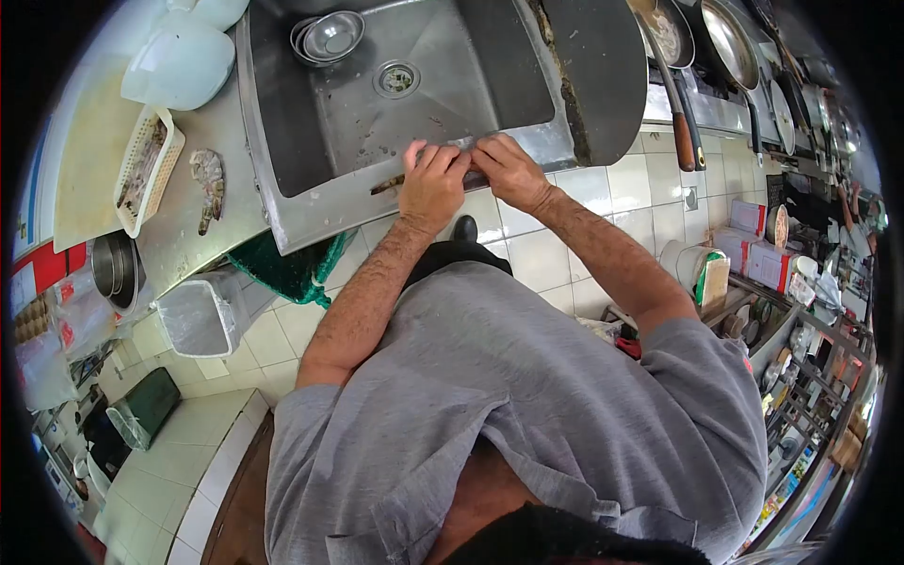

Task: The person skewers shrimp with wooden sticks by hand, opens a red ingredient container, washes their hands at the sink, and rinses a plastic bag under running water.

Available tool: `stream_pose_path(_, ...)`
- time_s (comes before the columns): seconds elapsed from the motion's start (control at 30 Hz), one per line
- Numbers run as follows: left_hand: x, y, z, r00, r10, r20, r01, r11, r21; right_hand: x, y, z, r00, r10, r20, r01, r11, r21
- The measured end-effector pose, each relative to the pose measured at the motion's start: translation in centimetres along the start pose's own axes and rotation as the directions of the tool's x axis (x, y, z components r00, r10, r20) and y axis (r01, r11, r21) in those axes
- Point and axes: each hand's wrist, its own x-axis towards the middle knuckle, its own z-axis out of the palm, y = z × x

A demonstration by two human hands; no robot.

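Observation:
Over the front rim of the steel sink (330,193), my left hand (435,184) is closed, fingers curled. A brown, dark-banded shrimp tail (385,185) pokes out beside it; the rest is hidden by the hand. My right hand (508,171) is closed too, its fingertips pinched together against those of the left; what lies between them is hidden. On the counter to the left lie a few peeled-looking shrimp with brown tails (207,184). Beside them, a white plastic basket (171,155) holds more shrimp.
Small metal bowls (334,38) sit in the sink near the drain (396,80). Left are a cutting board (85,155), a white container (179,66) and a lined bin (198,318). Pans with long handles (685,132) stand at the right. Bits of debris dot the sink floor.

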Motion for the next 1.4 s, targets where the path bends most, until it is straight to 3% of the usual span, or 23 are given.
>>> stream_pose_path(0.6,0.1,0.1,-0.3,0.999,0.021,0.024,-0.022,1.000,0.022,-0.1,-0.2,0.1,1.000,0.000,-0.028,0.000,1.000,-0.014)
stream_pose_path(0.8,0.0,0.1,-0.4,0.999,-0.001,0.034,0.001,1.000,0.014,-0.1,0.4,-0.2,0.999,0.033,-0.017,-0.031,0.996,0.088)
stream_pose_path(0.87,0.0,0.2,-1.4,0.998,-0.039,0.044,0.041,0.998,-0.047,0.1,0.9,-1.0,0.992,0.064,0.109,-0.084,0.977,0.196)
stream_pose_path(0.9,-0.1,0.3,-2.2,0.994,-0.087,0.062,0.093,0.990,-0.111,0.3,0.8,-1.5,0.993,0.059,0.098,-0.077,0.979,0.190)
stream_pose_path(0.97,-1.1,-0.7,-4.2,0.989,-0.130,0.072,0.136,0.986,-0.092,0.6,0.1,-2.3,0.947,0.262,0.188,-0.312,0.892,0.327)
stream_pose_path(1.03,-2.0,-2.0,-5.7,0.971,-0.219,0.098,0.228,0.969,-0.095,1.6,-1.5,-2.7,0.952,0.244,0.186,-0.290,0.915,0.282)
stream_pose_path(1.23,-3.1,-4.6,-5.8,0.951,-0.203,0.232,0.242,0.959,-0.150,3.4,-3.5,2.0,0.986,0.087,0.140,-0.101,0.990,0.098)
stream_pose_path(1.4,-3.5,-5.1,-6.3,0.975,-0.155,0.161,0.185,0.964,-0.190,3.6,-4.5,1.7,0.989,0.110,0.103,-0.122,0.985,0.122)
